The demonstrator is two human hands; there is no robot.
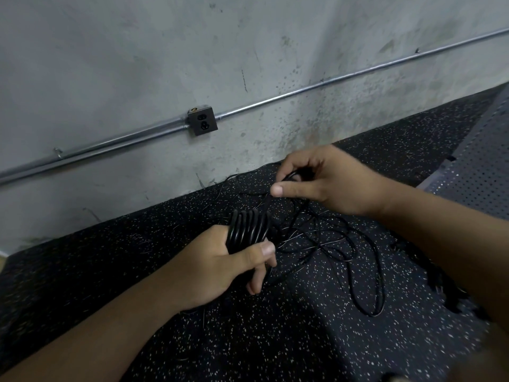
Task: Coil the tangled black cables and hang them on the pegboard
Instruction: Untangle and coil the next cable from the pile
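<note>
Directly below the wall socket (203, 121), close to the camera: left hand (220, 268) clenched round a coil (248, 230) of black cable, thumb pressed across the stacked loops, fingers curled underneath; loops fanning up out of the fist towards the socket. Below and right of the socket, higher than the coil: right hand (325, 180) pinching a strand of the loose cable (344, 244) in its curled fingers, thumb stretched out flat. Rest of that cable sprawled in tangled loops on the speckled floor (275, 340), between the two hands and trailing down-right of the socket. Far right of the socket, lying flat: grey perforated pegboard (476, 166); metal conduit (303, 89) running out from both sides of the socket along the wall.
</note>
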